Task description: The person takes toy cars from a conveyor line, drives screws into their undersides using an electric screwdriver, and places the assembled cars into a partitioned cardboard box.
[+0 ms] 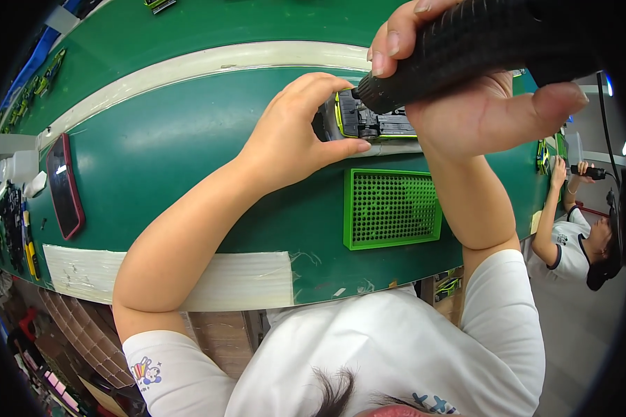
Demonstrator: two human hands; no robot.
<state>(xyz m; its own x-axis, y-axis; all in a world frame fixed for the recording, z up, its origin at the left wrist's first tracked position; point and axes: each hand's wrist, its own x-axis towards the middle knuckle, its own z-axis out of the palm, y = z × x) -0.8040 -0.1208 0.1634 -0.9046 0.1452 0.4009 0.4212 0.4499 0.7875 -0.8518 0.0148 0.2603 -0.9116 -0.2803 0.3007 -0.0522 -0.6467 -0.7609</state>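
My right hand [466, 118] is wrapped round a black electric screwdriver [459, 52], which slants down to the left in front of the work. Its tip is over the left end of a toy car [395, 125], a black underside with yellow-green edging that faces up. From the left, my left hand [292, 128] grips that end of the car between thumb and fingers. Part of the car is hidden behind my right hand and the screwdriver. Just nearer to me lies a green tray [348, 208] with a grid of small holes.
A phone with a red case [65, 187] lies on the green table [181, 132] at the left. Beyond runs a pale curved rail [209, 61]. A white taped sheet [240, 281] covers part of the front edge. At the right, another person [570, 240] works with a tool.
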